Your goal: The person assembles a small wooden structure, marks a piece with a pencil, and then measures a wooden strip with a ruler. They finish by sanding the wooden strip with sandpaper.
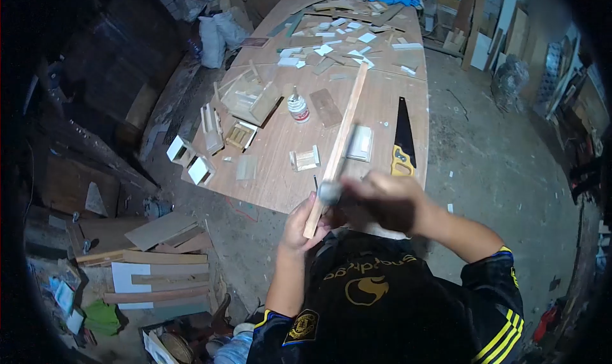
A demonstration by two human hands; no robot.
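Hands meet close to the chest in the head view. The left hand (pixel 299 222) has its fingers closed around the near end of a long wooden stick (pixel 338 144). The stick points away across the table (pixel 280 185), tilted up from the hand toward the far side. The right hand (pixel 382 201) is blurry. Its fingers look curled around a hammer (pixel 329 192), whose gray head sits right by the stick, but I cannot tell if the two touch.

On the table, a saw (pixel 402 138) with a yellow handle lies just right of the stick. A glue bottle (pixel 298 107) stands to the left of it. Small wooden boxes (pixel 224 138) sit near the left edge. Many little wood pieces (pixel 338 42) lie farther back. Boards (pixel 156 262) are piled on the floor at the left.
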